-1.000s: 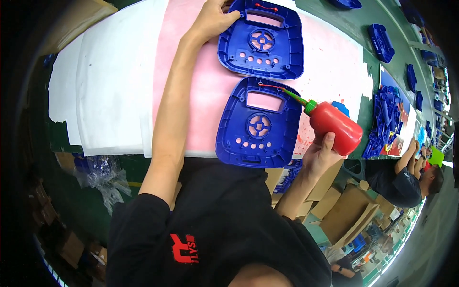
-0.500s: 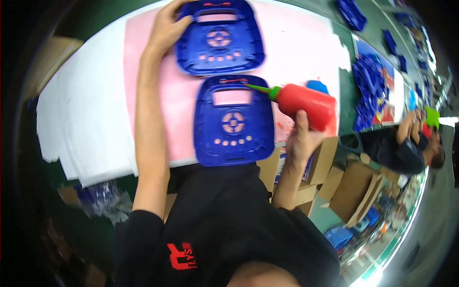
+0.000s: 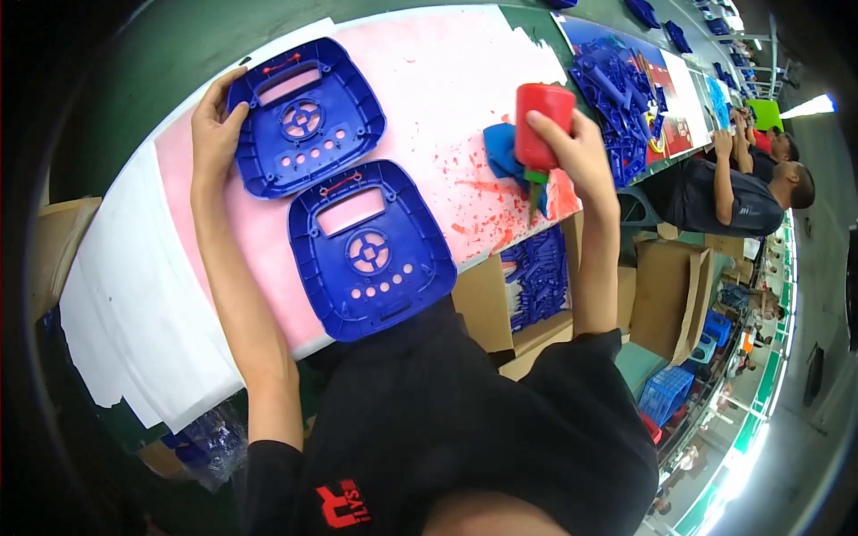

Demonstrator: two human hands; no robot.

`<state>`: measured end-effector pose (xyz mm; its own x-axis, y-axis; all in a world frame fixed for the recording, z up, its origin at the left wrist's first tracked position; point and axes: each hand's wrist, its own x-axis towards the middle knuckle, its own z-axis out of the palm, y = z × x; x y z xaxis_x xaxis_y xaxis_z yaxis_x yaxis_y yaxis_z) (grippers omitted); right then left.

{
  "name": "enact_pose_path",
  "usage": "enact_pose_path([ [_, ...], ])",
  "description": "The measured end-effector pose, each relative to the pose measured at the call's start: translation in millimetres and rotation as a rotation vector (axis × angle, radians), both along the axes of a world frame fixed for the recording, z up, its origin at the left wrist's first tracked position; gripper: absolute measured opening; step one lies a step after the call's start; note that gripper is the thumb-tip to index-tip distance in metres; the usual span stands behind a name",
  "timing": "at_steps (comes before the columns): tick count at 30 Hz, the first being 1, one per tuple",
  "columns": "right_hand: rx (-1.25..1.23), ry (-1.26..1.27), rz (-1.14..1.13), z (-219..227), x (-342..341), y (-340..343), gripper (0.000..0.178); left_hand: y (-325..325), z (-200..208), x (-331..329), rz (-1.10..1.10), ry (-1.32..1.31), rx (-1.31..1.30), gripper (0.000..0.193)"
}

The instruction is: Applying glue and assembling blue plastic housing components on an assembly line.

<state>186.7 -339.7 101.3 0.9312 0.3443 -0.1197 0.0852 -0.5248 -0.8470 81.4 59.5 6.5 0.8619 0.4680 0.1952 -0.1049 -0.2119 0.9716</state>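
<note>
Two blue plastic panels [image 3: 396, 241] lie left of the right hand [image 3: 583, 152], whose fingers grip a red plastic bottle [image 3: 543, 102], green nozzle [image 3: 536, 179] bodyward; the left hand's [image 3: 215, 134] fingers pinch the farther panel [image 3: 331, 114].

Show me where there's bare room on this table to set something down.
Widest is the white sheet, left of your left forearm. Red-specked but otherwise bare is the pink paper between the upper blue panel and the red bottle in your right hand. Crowded: the right corner, with a blue object and red smears, and the pile of blue parts beyond.
</note>
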Motion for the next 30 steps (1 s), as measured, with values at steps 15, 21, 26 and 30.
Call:
enact_pose_path([
  [15, -0.966, -0.77, 0.187, -31, 192, -109, 0.029, 2, -11, -1, 0.004, -0.051, 0.008, 0.045],
  [21, -0.732, -0.616, 0.239, -32, 214, -156, 0.038, -5, -4, 7, 0.104, -0.093, 0.21, 0.044],
  [26, -0.808, -0.57, 0.26, -21, 228, -145, 0.035, -4, -3, -6, 0.078, -0.095, -0.009, 0.042],
  [30, -1.102, -0.814, 0.171, -5, 220, -94, 0.029, -3, 3, -10, 0.058, -0.059, -0.053, 0.043],
])
